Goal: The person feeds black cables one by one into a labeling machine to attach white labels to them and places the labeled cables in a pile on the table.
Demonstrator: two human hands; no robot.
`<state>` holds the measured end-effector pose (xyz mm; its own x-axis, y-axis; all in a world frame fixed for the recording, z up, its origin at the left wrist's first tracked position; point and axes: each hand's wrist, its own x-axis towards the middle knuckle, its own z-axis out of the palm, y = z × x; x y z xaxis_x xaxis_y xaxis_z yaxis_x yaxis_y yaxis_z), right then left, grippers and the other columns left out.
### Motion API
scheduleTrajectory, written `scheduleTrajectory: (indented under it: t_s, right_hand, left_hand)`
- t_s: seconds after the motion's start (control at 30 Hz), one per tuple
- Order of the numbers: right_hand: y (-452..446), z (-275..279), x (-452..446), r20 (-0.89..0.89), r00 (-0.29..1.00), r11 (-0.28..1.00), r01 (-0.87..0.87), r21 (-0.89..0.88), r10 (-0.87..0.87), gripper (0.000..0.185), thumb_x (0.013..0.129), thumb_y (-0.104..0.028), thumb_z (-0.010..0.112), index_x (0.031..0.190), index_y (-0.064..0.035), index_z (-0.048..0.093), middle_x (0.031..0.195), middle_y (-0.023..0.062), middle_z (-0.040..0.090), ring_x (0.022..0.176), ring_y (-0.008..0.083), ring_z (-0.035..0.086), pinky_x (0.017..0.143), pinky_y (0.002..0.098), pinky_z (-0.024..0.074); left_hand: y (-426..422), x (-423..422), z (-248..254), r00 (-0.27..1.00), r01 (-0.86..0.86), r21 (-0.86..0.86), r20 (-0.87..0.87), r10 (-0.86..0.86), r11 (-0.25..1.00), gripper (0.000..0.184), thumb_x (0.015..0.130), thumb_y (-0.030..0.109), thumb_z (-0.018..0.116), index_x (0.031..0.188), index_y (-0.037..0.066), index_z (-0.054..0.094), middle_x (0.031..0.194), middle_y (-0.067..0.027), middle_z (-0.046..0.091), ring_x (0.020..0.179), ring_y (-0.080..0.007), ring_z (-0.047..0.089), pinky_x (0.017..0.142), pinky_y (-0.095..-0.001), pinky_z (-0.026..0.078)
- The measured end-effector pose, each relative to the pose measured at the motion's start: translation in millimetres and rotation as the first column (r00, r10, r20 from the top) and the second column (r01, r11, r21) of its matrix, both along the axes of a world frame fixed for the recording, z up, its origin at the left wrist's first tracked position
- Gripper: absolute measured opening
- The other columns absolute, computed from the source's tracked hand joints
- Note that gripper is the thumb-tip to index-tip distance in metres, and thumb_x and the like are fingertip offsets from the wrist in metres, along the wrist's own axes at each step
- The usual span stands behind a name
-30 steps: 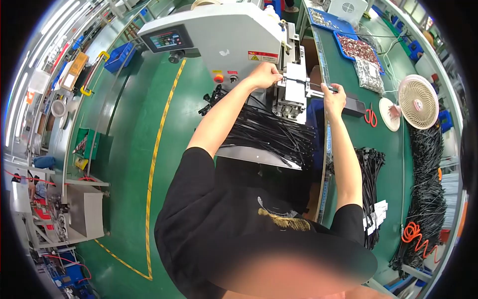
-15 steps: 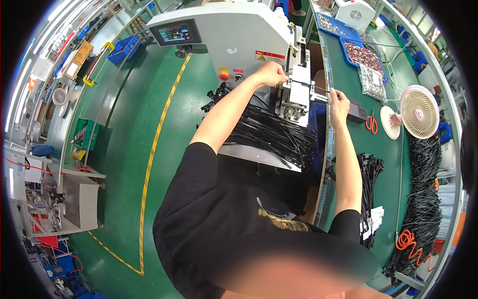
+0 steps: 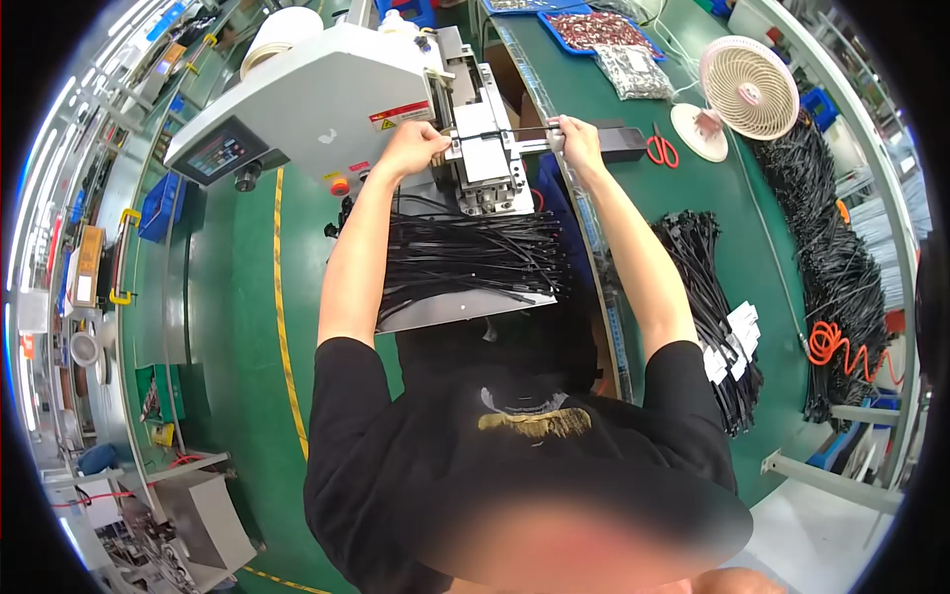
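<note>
A thin black cable (image 3: 534, 129) runs straight across the white top of the machine's fixture (image 3: 485, 160). At the fixture's left side, my left hand (image 3: 414, 148) is closed with its fingertips pinched on one end of the cable. My right hand (image 3: 577, 144) pinches the cable on the other side, beyond a narrow metal bar. Below the fixture lies a heap of similar black cables (image 3: 465, 247) on a light metal tray (image 3: 475, 312). The grey machine (image 3: 317, 99) with a small screen (image 3: 220, 151) stands left of my left hand.
On the green bench to the right are red scissors (image 3: 662, 148), a fan (image 3: 749, 84), a dark box (image 3: 618, 144) and a labelled cable bundle (image 3: 708, 277). A blue tray of small parts (image 3: 604, 32) sits farther back. A red button (image 3: 339, 186) protrudes from the machine.
The view has turned, so the machine and bench appear farther left. Both hands remain at the fixture, with the cable still stretched across it.
</note>
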<state>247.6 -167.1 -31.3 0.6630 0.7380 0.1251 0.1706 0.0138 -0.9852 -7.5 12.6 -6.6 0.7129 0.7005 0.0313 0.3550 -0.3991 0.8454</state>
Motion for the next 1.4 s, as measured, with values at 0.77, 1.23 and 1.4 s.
scheduleTrajectory:
  t_s: [0.77, 1.23, 1.4]
  right_hand:
    - [-2, 42, -32, 0.887, 0.461, 0.999, -0.013, 0.043, -0.032, 0.017, 0.083, -0.014, 0.061, 0.096, -0.0133, 0.073, 0.093, 0.0059, 0.066, 0.099, 0.0264, 0.059, 0.097, 0.0441, 0.0398]
    - [-13, 14, -27, 0.653, 0.704, 0.893, 0.440, -0.090, -0.281, 0.045, 0.084, -0.033, 0.066, 0.122, -0.0083, 0.060, 0.108, 0.0196, 0.059, 0.103, 0.0315, 0.056, 0.092, 0.0384, 0.0437]
    - [5, -7, 7, 0.222, 0.975, 0.999, 0.029, -0.036, -0.020, 0.031, 0.094, -0.027, 0.057, 0.112, -0.0032, 0.065, 0.073, 0.0012, 0.058, 0.061, 0.0113, 0.051, 0.056, 0.0266, 0.0409]
  left_hand:
    - [-8, 0, 11, 0.998, 0.004, -0.009, -0.065, -0.004, 1.000, 0.018, 0.086, 0.017, 0.069, 0.080, 0.000, 0.066, 0.072, -0.0036, 0.065, 0.066, -0.0097, 0.057, 0.063, -0.0259, 0.046]
    - [2, 3, -6, 1.000, 0.009, 0.050, 0.013, -0.010, 0.999, 0.023, 0.076, 0.024, 0.075, 0.075, 0.002, 0.070, 0.069, -0.0097, 0.069, 0.064, -0.0171, 0.065, 0.062, -0.0321, 0.051]
    - [0, 4, -3, 1.000, 0.015, 0.075, -0.006, -0.014, 0.997, 0.023, 0.077, 0.024, 0.074, 0.074, 0.001, 0.070, 0.068, -0.0099, 0.068, 0.064, -0.0162, 0.064, 0.063, -0.0315, 0.051]
